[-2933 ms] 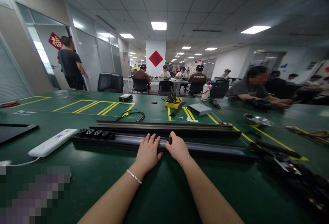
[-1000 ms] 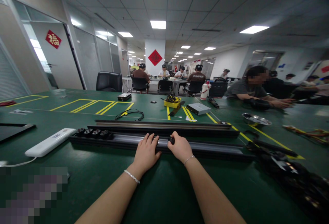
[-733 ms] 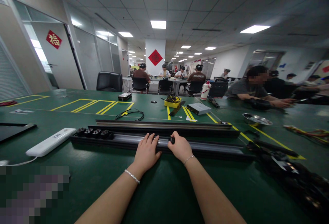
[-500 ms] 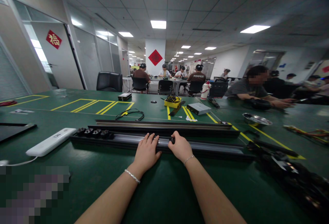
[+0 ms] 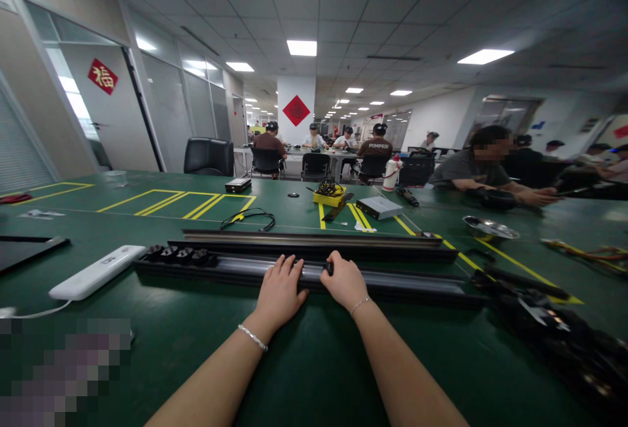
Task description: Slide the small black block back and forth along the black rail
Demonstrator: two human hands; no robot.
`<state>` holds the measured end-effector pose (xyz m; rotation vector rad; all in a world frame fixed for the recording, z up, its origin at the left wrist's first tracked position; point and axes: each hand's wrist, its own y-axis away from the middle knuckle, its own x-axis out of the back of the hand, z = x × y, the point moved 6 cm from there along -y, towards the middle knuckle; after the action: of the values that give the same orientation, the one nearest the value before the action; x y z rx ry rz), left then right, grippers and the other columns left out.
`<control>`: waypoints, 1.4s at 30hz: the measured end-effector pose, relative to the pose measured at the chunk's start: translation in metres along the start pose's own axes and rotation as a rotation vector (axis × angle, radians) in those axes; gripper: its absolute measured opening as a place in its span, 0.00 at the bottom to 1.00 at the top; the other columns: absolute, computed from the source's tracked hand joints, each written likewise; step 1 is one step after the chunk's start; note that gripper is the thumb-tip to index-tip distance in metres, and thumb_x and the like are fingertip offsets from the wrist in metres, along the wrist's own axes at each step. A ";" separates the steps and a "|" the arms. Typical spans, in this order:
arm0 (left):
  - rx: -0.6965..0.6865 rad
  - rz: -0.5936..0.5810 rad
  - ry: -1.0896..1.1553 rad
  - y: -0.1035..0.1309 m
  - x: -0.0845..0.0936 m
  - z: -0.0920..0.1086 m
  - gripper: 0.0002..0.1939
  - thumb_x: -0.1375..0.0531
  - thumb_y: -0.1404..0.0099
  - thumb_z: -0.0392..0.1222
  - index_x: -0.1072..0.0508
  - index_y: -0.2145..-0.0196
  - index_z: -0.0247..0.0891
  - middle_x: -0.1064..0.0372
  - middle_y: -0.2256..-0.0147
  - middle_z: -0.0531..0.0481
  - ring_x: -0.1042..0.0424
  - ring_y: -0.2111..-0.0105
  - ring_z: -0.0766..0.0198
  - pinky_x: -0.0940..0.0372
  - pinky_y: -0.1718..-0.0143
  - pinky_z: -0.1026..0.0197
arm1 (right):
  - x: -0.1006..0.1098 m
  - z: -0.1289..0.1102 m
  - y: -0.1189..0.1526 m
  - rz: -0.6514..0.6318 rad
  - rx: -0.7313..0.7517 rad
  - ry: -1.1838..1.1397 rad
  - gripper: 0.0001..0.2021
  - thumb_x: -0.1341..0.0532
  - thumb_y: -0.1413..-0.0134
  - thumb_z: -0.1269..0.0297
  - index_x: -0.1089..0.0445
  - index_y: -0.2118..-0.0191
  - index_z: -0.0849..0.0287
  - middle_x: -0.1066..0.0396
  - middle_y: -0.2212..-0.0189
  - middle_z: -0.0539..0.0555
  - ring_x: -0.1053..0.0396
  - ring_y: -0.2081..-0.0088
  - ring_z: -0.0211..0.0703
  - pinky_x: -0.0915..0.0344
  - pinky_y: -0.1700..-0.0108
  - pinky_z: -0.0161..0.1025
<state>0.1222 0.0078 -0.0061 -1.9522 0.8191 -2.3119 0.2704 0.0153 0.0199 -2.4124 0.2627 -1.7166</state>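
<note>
A long black rail with a shiny grey channel lies across the green table. Several black socket-like pieces sit in its left end. My left hand rests on the middle of the rail, fingers spread over the channel. Just right of it, my right hand has its fingers curled round a small black piece at the channel, mostly hidden by the fingers. Behind lies a second long rail, parallel to the first.
A white power strip lies left of the rail. Dark parts are heaped at right. Farther back are a yellow box, a grey box, a metal bowl and a seated person.
</note>
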 end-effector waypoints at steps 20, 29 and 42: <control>-0.001 0.004 0.002 0.000 0.000 0.000 0.32 0.44 0.44 0.50 0.44 0.43 0.43 0.47 0.40 0.47 0.52 0.40 0.53 0.50 0.44 0.51 | -0.002 0.001 0.001 0.011 -0.003 -0.021 0.17 0.47 0.50 0.64 0.33 0.54 0.58 0.29 0.57 0.56 0.35 0.55 0.45 0.50 0.47 0.41; -0.007 0.011 0.003 0.000 0.000 0.000 0.31 0.44 0.44 0.50 0.44 0.43 0.43 0.47 0.41 0.47 0.52 0.40 0.53 0.49 0.44 0.51 | -0.003 0.003 -0.001 -0.008 -0.004 -0.021 0.15 0.47 0.51 0.65 0.32 0.57 0.57 0.28 0.60 0.55 0.34 0.56 0.44 0.53 0.45 0.44; 0.005 0.001 0.007 0.000 0.001 0.001 0.31 0.44 0.43 0.50 0.44 0.43 0.44 0.47 0.41 0.47 0.53 0.40 0.53 0.50 0.44 0.51 | 0.000 0.006 0.000 -0.029 0.011 -0.054 0.15 0.47 0.51 0.65 0.31 0.57 0.54 0.29 0.59 0.53 0.35 0.55 0.43 0.53 0.45 0.44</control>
<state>0.1228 0.0069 -0.0048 -1.9423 0.8143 -2.3195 0.2763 0.0157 0.0181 -2.4621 0.2119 -1.6579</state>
